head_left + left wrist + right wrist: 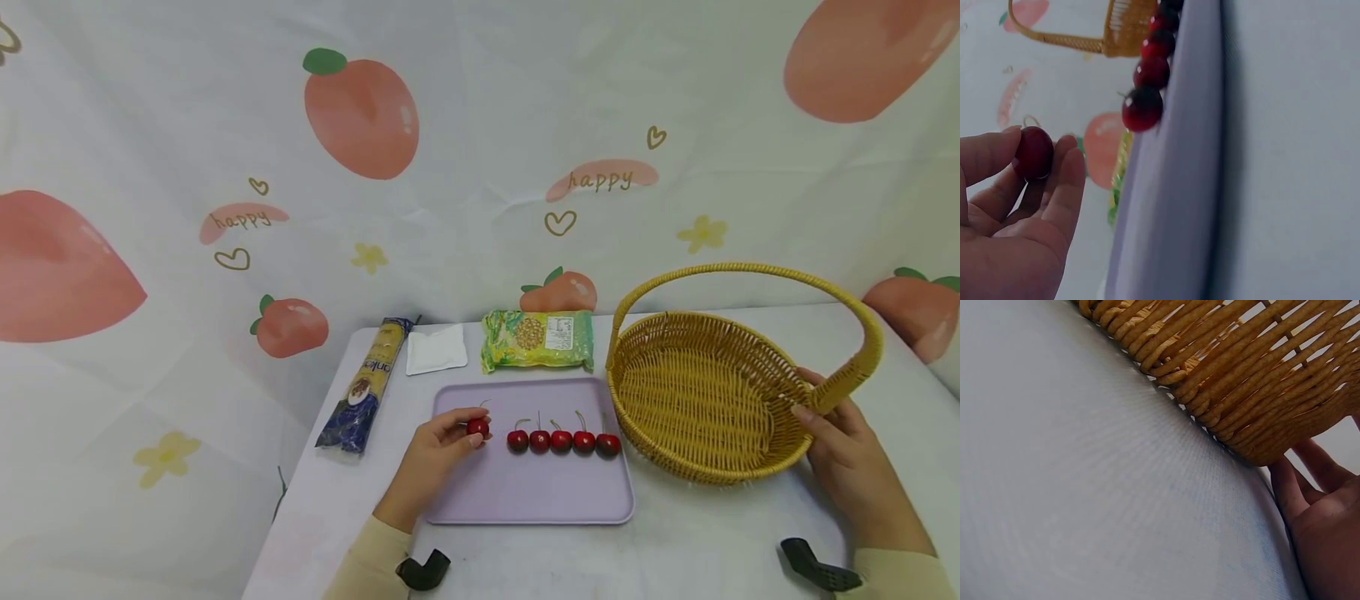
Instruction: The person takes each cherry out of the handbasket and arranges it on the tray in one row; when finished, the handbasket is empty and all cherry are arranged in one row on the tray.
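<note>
My left hand (435,457) pinches a dark red cherry (477,427) by its sides, above the left part of a lilac tray (525,500). In the left wrist view the thumb and fingertips hold this cherry (1034,154), its stem pointing up. A row of several stemmed cherries (561,442) lies on the tray's right half. To the right, my right hand (847,454) grips the rim of a yellow wicker basket (690,400) beside its handle base, thumb over the edge. The right wrist view shows fingers against the basket's woven side (1241,394); the basket looks empty.
Behind the tray lie a green and yellow packet (537,340) and a white sachet (437,348). A long blue and gold pack (365,387) lies at the table's left edge. The basket's tall handle (750,268) arches up near the printed backdrop.
</note>
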The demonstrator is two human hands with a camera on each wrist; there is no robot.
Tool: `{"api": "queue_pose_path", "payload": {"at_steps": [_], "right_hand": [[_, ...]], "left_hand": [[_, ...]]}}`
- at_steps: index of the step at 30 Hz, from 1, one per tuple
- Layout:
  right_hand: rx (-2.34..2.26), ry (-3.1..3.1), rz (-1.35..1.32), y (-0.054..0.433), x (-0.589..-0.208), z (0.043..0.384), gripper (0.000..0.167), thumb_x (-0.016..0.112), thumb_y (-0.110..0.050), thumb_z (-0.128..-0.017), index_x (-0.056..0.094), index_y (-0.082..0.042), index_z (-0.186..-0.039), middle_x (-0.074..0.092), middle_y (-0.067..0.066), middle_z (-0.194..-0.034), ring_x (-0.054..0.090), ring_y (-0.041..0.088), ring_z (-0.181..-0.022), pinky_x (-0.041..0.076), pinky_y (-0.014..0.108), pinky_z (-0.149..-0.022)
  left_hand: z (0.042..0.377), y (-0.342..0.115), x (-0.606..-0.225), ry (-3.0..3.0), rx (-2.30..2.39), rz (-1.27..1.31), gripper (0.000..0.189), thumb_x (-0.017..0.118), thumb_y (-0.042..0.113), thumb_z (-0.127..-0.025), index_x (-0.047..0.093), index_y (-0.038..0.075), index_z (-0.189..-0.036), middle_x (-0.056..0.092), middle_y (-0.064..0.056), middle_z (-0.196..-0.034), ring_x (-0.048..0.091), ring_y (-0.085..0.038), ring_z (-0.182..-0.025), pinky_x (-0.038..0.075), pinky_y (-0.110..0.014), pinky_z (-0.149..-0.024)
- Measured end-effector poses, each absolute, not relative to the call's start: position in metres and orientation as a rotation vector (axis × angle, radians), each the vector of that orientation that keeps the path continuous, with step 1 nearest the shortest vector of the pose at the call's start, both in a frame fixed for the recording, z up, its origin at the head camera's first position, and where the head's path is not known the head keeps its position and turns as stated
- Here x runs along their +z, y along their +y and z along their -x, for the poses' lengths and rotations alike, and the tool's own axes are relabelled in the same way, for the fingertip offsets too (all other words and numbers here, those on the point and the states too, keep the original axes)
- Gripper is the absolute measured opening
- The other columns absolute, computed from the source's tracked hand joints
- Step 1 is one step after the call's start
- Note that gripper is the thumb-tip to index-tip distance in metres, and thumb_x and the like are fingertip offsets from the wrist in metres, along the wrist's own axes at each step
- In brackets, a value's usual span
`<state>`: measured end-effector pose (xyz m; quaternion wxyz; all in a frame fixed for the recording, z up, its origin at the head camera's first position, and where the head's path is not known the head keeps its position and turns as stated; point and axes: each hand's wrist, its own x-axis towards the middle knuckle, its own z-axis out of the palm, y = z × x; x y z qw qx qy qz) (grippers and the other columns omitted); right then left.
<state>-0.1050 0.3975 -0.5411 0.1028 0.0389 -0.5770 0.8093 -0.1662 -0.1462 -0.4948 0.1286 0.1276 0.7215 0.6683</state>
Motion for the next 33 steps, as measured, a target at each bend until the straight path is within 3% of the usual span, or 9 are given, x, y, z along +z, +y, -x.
{"api": "queue_pose_path", "payload": {"at_steps": [6,18,33], "right_hand": [[2.398,-1.682,-0.097,0.398,-0.541,0.105,0.059,0.042,0.007,-0.114,0.041,-0.016,-0.169,0.045,-0.005,-0.155,0.053,0.0,-0.131,0.046,0.012,-0.098],[2.398,-1.706,-0.089,0.397,-0.54,0.104,0.059,0.042,0.005,-0.114,0.039,-0.017,-0.17,0.044,-0.005,-0.155,0.052,-0.001,-0.132,0.044,0.011,-0.097],[2.419,-1.691,-0.08,0.398,-0.54,0.105,0.06,0.042,0.004,-0.115,0.038,-0.018,-0.17,0.043,-0.005,-0.157,0.051,-0.001,-0.133,0.044,0.011,-0.096]], "left_hand": [[0.169,-0.151,-0.507,2.09,1.949,-0.293,0.04,0.072,0.001,-0.104,0.064,-0.009,-0.143,0.065,-0.029,-0.139,0.071,-0.032,-0.121,0.054,-0.029,-0.101],[0.175,-0.143,-0.519,2.379,1.662,-0.389,0.03,0.077,0.005,-0.102,0.075,0.005,-0.132,0.074,-0.008,-0.121,0.068,-0.025,-0.108,0.055,-0.028,-0.089],[0.177,-0.133,-0.526,2.503,1.527,-0.481,0.028,0.083,0.007,-0.098,0.079,0.008,-0.125,0.073,-0.003,-0.117,0.064,-0.023,-0.107,0.054,-0.031,-0.089]]}}
